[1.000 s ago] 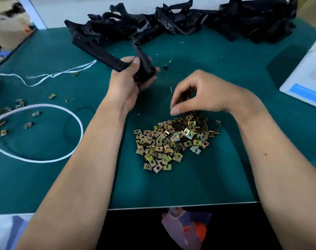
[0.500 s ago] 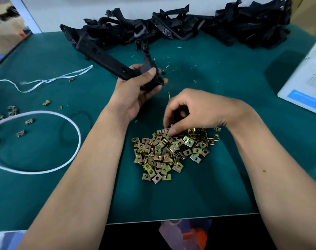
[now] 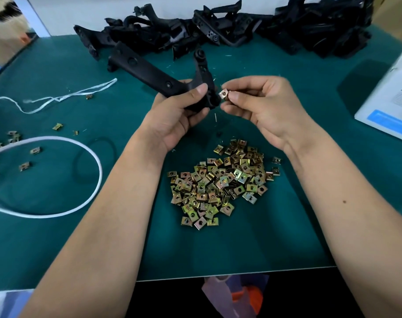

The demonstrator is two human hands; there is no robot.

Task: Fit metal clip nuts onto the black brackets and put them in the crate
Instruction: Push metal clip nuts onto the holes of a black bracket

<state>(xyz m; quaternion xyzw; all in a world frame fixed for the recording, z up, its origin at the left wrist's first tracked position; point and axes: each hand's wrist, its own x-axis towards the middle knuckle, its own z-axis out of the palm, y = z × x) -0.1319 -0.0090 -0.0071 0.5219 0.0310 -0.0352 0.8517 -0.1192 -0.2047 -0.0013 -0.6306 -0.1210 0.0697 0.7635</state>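
My left hand [image 3: 177,115] grips a black bracket [image 3: 149,71] by its bend, its long arm pointing up and left above the green mat. My right hand [image 3: 262,106] pinches one metal clip nut [image 3: 224,93] between thumb and forefinger, right against the bracket's lower tab. A heap of brass-coloured clip nuts [image 3: 220,182] lies on the mat below both hands. A long pile of black brackets [image 3: 229,31] runs along the table's far edge. No crate is in view.
A white strap loop [image 3: 97,161] and white string [image 3: 64,97] lie at the left, with a few stray clip nuts [image 3: 24,166] around them. A white box with a blue label [image 3: 388,106] sits at the right edge. The green mat's [image 3: 241,249] front edge is near my body.
My right hand lifted from the heap with one clip nut and moved up to the bracket. My left hand shifted the bracket slightly toward it.
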